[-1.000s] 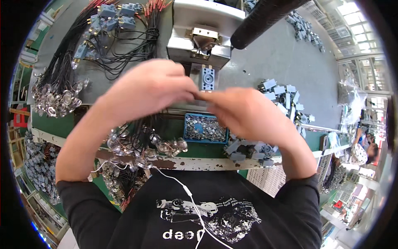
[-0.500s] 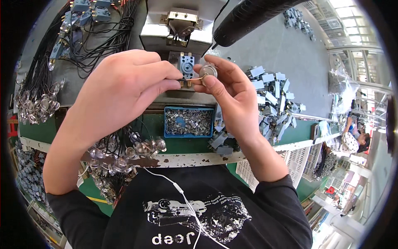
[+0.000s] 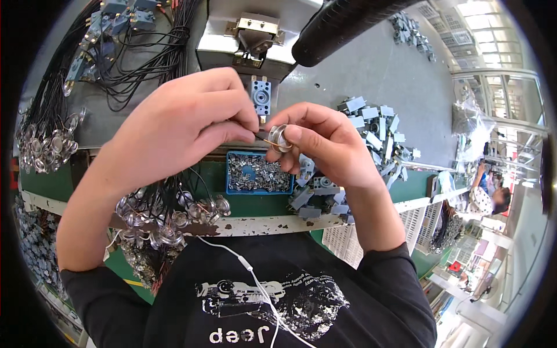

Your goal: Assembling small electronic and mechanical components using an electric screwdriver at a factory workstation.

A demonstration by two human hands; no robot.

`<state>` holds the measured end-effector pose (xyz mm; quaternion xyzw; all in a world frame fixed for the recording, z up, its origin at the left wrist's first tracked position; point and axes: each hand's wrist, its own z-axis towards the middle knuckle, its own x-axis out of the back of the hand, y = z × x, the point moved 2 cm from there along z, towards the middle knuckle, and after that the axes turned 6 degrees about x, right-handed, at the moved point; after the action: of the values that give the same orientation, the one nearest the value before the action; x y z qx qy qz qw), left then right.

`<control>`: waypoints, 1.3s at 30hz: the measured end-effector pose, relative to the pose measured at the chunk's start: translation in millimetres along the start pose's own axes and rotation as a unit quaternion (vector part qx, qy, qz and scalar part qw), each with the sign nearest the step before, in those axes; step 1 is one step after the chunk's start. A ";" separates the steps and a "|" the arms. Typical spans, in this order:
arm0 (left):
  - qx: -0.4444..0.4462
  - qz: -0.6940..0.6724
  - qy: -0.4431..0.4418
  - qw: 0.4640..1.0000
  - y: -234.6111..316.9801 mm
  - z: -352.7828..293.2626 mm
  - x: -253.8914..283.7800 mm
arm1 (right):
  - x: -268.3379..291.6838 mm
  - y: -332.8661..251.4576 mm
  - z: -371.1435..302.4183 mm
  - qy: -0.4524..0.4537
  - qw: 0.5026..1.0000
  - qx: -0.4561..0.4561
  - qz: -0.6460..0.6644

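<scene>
Between the fingers and thumb of my right hand [image 3: 328,142] is a small round silver metal capsule [image 3: 279,138]. A thin copper-coloured lead [image 3: 266,140] runs from it toward my left hand [image 3: 185,122]. The left fingertips are pinched on the dark sleeved part of that lead. Just beyond both hands, a blue-grey switch body [image 3: 261,95] with brass terminals and a round centre lies under the head of a bench press [image 3: 255,40]. Nearer to me, below the fingers, sits a blue tray [image 3: 228,174] of small metal clips.
Blue-grey switch bodies [image 3: 377,124] are heaped at the right. On the left lie black leads [image 3: 180,35] with switch bodies and round capsules [image 3: 55,145]; more capsules [image 3: 168,217] hang at the front edge. A thick black tube [image 3: 342,26] slants overhead. Another person [image 3: 487,194] is far right.
Both hands have come nearer to me, away from the switch body, bringing the capsule and its lead. The capsule has turned more edge-on, and the switch body is less covered by the fingers.
</scene>
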<state>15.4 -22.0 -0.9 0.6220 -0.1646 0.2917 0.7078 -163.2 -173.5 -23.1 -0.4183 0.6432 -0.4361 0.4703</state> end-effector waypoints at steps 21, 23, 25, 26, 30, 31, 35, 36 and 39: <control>-0.077 -0.002 0.070 0.995 -6.5 -0.6 -5.7 | 0.8 14.4 -5.1 0.014 0.998 0.062 0.006; -0.075 -0.005 0.077 0.994 -9.4 -2.1 -7.5 | 8.0 9.1 2.9 0.005 0.999 0.045 0.017; -0.069 -0.008 0.080 0.994 -12.9 -4.7 -7.3 | 13.8 -2.5 17.0 -0.092 0.995 -0.013 -0.018; -0.122 0.031 0.062 0.990 -13.3 -5.8 -4.7 | 16.9 -8.5 27.5 -0.150 0.988 -0.028 -0.038; -0.194 0.087 -0.047 0.976 -19.9 -6.7 -6.8 | 11.8 -7.9 63.3 -0.264 0.956 -0.093 -0.085; -0.198 0.094 -0.096 0.971 -20.1 -7.3 -8.5 | 8.1 -6.5 66.0 -0.284 0.947 -0.104 -0.109; -0.108 0.049 -0.070 0.991 -26.6 -18.2 -22.5 | -4.5 -20.7 47.5 -0.205 0.893 -0.025 -0.399; -0.077 0.042 -0.052 0.995 -27.6 -20.5 -24.3 | 0.8 -12.8 33.5 -0.112 0.917 -0.009 -0.382; -0.065 0.047 -0.001 0.997 -21.4 -18.7 -22.4 | 6.7 7.6 4.0 0.089 0.804 0.189 -0.557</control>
<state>8.9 -9.6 -34.3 0.5665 -0.2129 0.3124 0.7322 -161.7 -178.5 -32.7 -0.5671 0.2436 -0.7709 0.1572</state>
